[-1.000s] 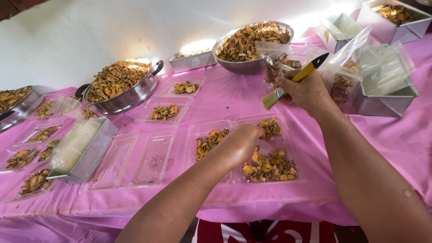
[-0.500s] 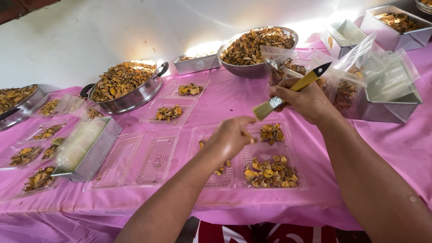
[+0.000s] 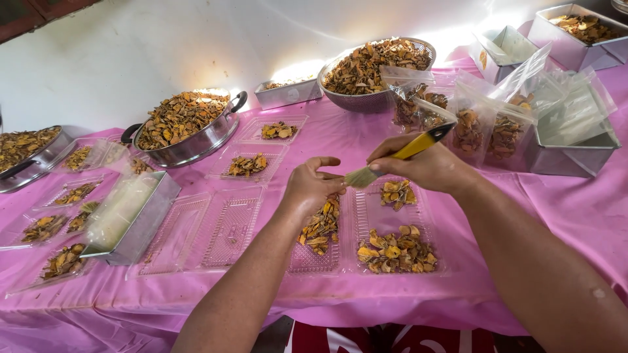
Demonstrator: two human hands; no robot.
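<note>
Right hand [image 3: 432,167] is closed around the yellow handle of a small brush [image 3: 399,157], whose pale bristles point left and down toward the left hand [image 3: 314,186]. That left hand is cupped with its fingers curled inward, thumb raised, and seems to hold a few dried orange-brown slices, though the fingers hide what lies inside. Both hands hover just above an open clear plastic clamshell tray [image 3: 366,225] lying on the pink-covered bench [image 3: 575,209]; its left half holds a strip of dried slices under the left hand, its right half two separate heaps. Just to the left lies a second clear tray [image 3: 209,229], holding nothing. Further left sits a rectangular metal tin [image 3: 131,216] with pale contents. Behind it stands a handled metal pot [image 3: 186,134] piled with dried slices, and behind the hands a round metal bowl [image 3: 376,68] equally heaped. Clear plastic bags [image 3: 484,127] partly filled with the same slices stand just beyond the right hand.
</note>
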